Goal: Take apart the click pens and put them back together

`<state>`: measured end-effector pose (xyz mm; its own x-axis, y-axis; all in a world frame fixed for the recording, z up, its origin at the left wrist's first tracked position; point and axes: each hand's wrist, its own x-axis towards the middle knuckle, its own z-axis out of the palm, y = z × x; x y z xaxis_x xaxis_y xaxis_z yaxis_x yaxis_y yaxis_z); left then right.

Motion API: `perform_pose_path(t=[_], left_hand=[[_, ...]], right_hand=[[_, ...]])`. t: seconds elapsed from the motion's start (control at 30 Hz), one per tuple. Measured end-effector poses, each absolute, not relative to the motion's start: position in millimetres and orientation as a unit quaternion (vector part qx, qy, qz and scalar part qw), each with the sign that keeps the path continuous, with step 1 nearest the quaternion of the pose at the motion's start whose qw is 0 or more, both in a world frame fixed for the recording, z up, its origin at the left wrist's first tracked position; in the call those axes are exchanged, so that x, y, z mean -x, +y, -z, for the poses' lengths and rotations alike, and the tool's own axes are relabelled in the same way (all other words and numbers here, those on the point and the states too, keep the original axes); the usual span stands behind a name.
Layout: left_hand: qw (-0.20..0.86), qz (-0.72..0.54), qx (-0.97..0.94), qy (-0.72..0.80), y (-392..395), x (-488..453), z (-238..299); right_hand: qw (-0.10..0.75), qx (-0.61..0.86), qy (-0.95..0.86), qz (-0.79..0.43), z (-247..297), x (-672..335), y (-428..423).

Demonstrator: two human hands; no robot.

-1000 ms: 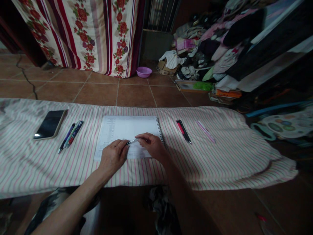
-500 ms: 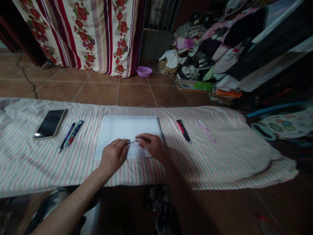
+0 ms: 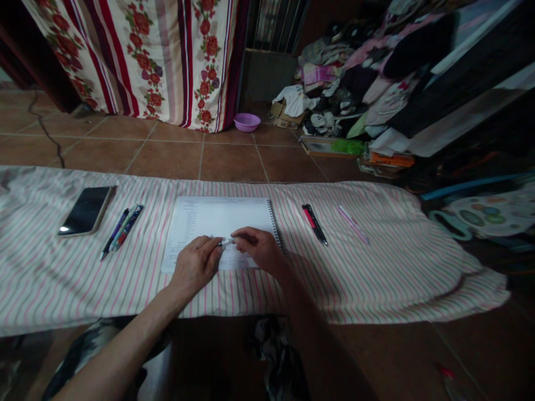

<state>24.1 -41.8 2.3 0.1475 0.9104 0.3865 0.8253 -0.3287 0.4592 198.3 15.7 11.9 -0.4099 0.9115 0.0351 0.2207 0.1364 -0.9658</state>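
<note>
A slim pen (image 3: 227,242) lies between my two hands, low over a spiral notebook (image 3: 234,214). My left hand (image 3: 196,260) pinches its left end, with thumb and forefinger closed. The other end sits in the fingertips of my right hand (image 3: 258,248), also closed. Only a short clear and light stretch of the pen shows between them; the rest is hidden by the fingers. Printed sheets (image 3: 183,223) show along the notebook's left side, and its wire binding runs down the right.
Left of the notebook lie several pens (image 3: 121,231) and a phone (image 3: 86,210). To the right are black and red pens (image 3: 314,224) and a pink-white pen (image 3: 353,224). A striped cloth (image 3: 376,267) covers the table. Beyond, a purple basin (image 3: 247,122) stands on the tiled floor.
My left fingers have shifted slightly right along the pen, so less of it shows between the hands. My right hand has hardly moved.
</note>
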Motion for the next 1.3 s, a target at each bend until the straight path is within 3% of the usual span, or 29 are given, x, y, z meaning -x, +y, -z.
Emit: perform_pose_path(t=[0.33,1.0,1.3], left_hand=[[0.094,-0.323,-0.749,0.571,-42,-25,-4],[-0.020,-0.316,-0.783,0.535,-45,-27,-3],[-0.037,-0.303,-0.789,0.534,-48,-28,-5]], right_hand=[[0.338,0.425,-0.683,-0.487,-13,-197,14],[0.257,0.457,-0.795,-0.304,-20,-193,10],[0.238,0.502,-0.774,-0.302,-12,-185,10]])
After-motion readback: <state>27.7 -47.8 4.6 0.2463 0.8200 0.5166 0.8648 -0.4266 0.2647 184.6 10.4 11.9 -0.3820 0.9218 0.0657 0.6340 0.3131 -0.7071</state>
